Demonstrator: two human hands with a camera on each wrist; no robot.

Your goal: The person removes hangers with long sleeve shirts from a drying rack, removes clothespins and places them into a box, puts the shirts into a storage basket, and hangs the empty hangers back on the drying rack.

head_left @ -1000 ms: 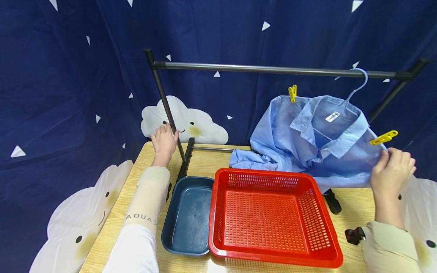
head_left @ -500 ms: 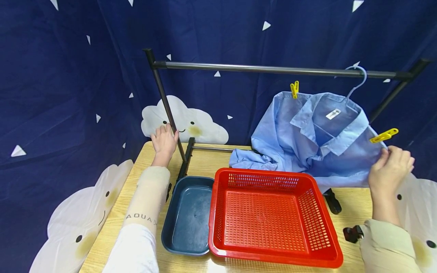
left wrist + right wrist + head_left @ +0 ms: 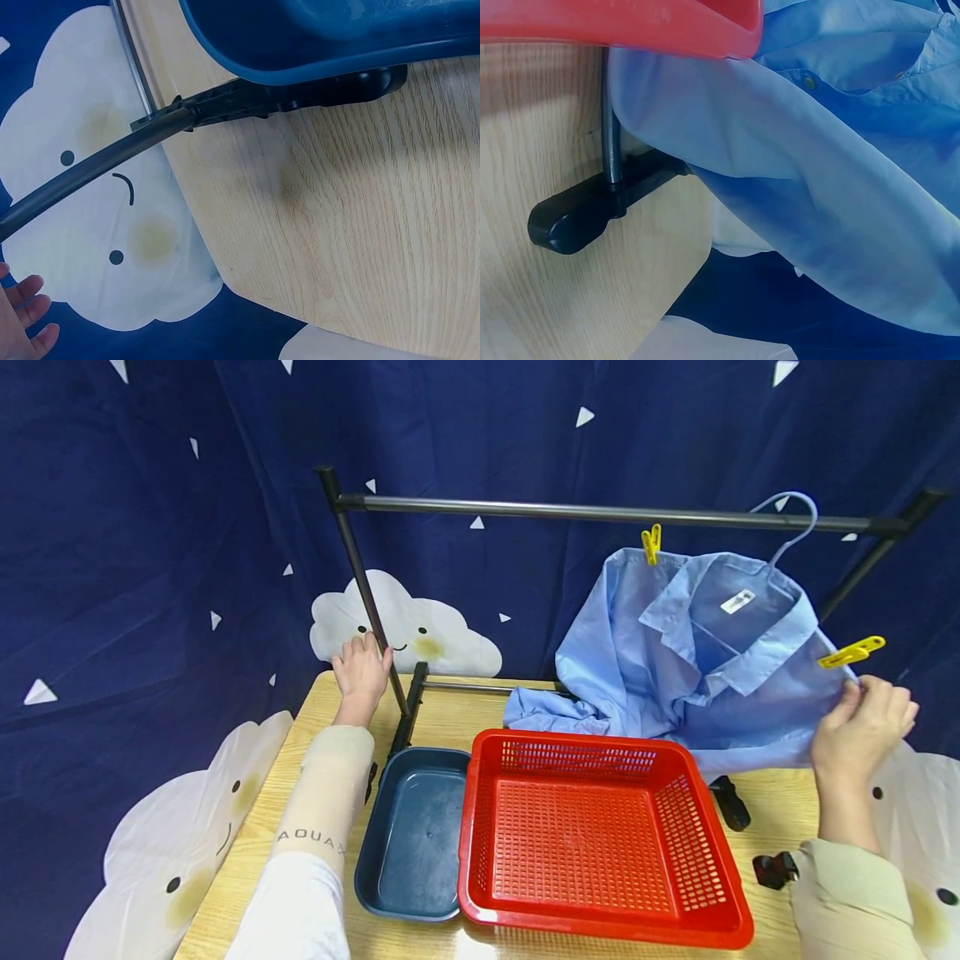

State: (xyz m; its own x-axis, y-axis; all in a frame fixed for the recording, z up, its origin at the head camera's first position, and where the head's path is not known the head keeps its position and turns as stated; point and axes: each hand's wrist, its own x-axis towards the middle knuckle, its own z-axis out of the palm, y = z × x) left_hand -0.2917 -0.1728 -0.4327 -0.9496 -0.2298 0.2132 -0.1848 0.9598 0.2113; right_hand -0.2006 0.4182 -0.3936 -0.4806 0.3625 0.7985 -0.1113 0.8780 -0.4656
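Note:
A light blue collared shirt (image 3: 750, 693) is on a pale blue hanger (image 3: 806, 531), whose hook arches above the rack's top bar (image 3: 525, 510); whether it touches the bar I cannot tell. My right hand (image 3: 858, 727) pinches the shirt at the sleeve side of its right-hand shoulder. One yellow clothespin (image 3: 651, 545) sits on the left-hand shoulder, and another yellow clothespin (image 3: 851, 652) is just above my right hand. My left hand (image 3: 362, 672) is beside the rack's left post (image 3: 363, 581), fingers extended and thumb near it. The right wrist view shows the hanging sleeve (image 3: 780, 150) but not the hand.
A red perforated basket (image 3: 600, 935) stands on the wooden table (image 3: 255, 852), below the shirt. Left of it is a dark blue basin (image 3: 367, 860). Part of the shirt (image 3: 555, 710) lies bunched behind the basket. Black rack feet (image 3: 731, 806) rest on the table.
My right hand has shifted slightly up, and the shirt with both clothespins has risen with it. The hanger hook now stands higher over the bar. My left hand has stayed put.

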